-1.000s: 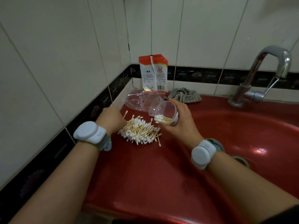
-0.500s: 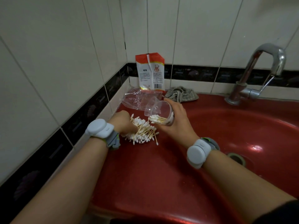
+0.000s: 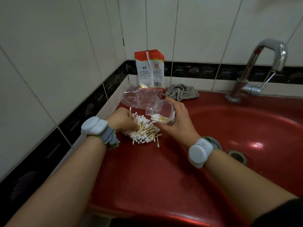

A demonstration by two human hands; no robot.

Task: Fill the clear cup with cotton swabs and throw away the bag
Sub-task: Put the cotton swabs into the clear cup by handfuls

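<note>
The red-and-white packet [image 3: 150, 69] against the wall bears a barcode and a small chef figure. Its printed text is too small to read.

1. On my left wrist I see a rounded white wrist unit [image 3: 94, 125] on a grey band with a green edge.
2. My right wrist carries a matching white unit [image 3: 197, 153].
3. Both forearms are bare; a dark sleeve [image 3: 278, 213] shows at the right.

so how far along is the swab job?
Done: the clear bag lies emptied by the wall, and a few swabs already sit in the clear cup. In hand: the right hand holds the cup tilted toward the swab pile, which the left hand is gathering. Left: most swabs are still on the red sink ledge, and the bag isn't binned.
</note>
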